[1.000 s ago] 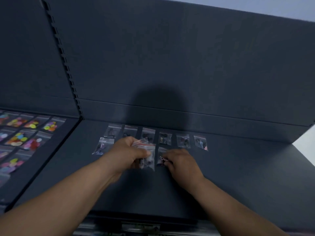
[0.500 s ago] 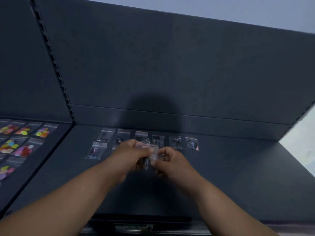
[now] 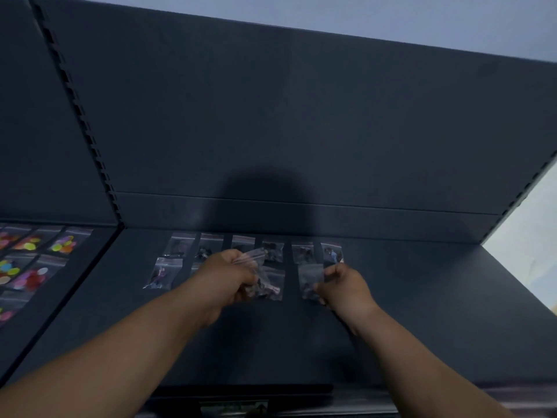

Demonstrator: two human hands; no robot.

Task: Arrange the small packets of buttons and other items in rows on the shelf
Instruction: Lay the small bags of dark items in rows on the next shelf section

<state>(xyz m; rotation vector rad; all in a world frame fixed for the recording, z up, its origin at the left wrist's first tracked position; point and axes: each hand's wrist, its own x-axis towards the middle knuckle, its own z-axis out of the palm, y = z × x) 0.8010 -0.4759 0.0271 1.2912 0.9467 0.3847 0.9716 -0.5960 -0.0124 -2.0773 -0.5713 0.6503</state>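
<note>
Shelving of dark grey metal (image 3: pixel 422 312) carries a back row of small clear plastic packets (image 3: pixel 303 252). Just before that row, the left hand (image 3: pixel 229 274) grips a bunch of spare packets (image 3: pixel 254 257); the right hand (image 3: pixel 346 286) pinches one clear packet (image 3: pixel 310 277) by its edge. Light, limp, slippery film, probably; laid packets could slide if brushed.

Small clear packets (image 3: pixel 303 252) with dark contents lie flat in a row along the back edge of the shelf (image 3: pixel 437 297). A second row (image 3: pixel 162 273) lies just in front; the right hand (image 3: pixel 346 286) pinches its end packet (image 3: pixel 310 276).
</note>
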